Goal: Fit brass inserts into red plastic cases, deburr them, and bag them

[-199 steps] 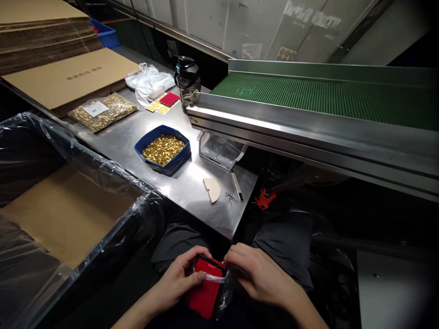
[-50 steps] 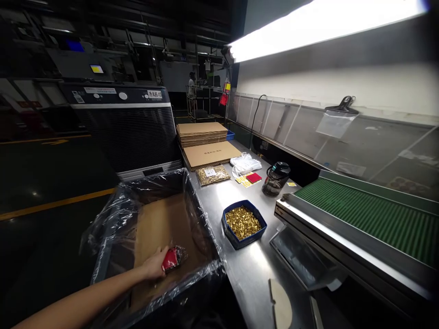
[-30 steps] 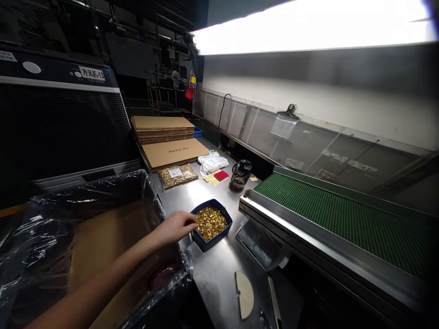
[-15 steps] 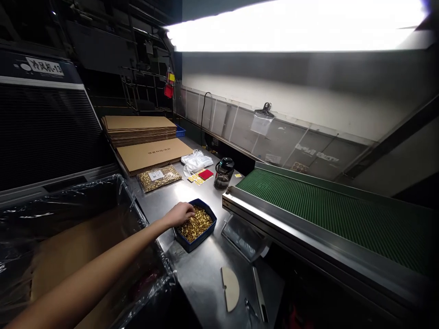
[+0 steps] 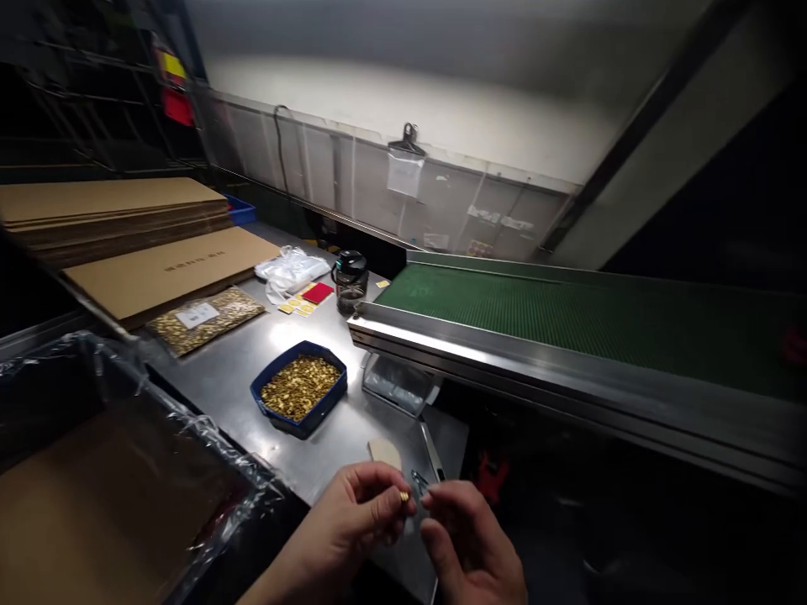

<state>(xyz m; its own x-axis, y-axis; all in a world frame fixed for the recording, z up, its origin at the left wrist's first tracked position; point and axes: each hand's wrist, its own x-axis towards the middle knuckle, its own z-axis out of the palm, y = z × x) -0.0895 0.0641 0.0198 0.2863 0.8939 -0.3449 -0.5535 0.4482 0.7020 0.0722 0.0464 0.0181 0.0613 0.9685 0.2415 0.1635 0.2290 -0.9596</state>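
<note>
My left hand (image 5: 359,514) is closed in a pinch at the bottom middle, with small gold metal pieces (image 5: 404,497) showing between thumb and fingertips. Just to its right is my right hand (image 5: 470,542), its thumb and index finger apart and nothing visible between them. A blue tray (image 5: 257,393) full of small gold pieces (image 5: 299,386) stands on the metal table beyond my hands. Behind my left hand lies a pale half-round board (image 5: 383,452), partly covered. A light-coloured, knife-like tool (image 5: 434,452) and a small metal tool (image 5: 418,481) lie beside it.
A green conveyor belt (image 5: 492,311) runs off to the right. A plastic-lined bin (image 5: 145,420) borders the table's left side. Stacked cardboard (image 5: 170,265), a bag of gold pieces (image 5: 208,321), a white plastic bag (image 5: 293,269) and a dark-lidded jug (image 5: 351,281) stand farther back.
My left hand has left the blue tray and come back towards me, holding small gold pieces. My right hand has come into view. The camera has turned right and downward.
</note>
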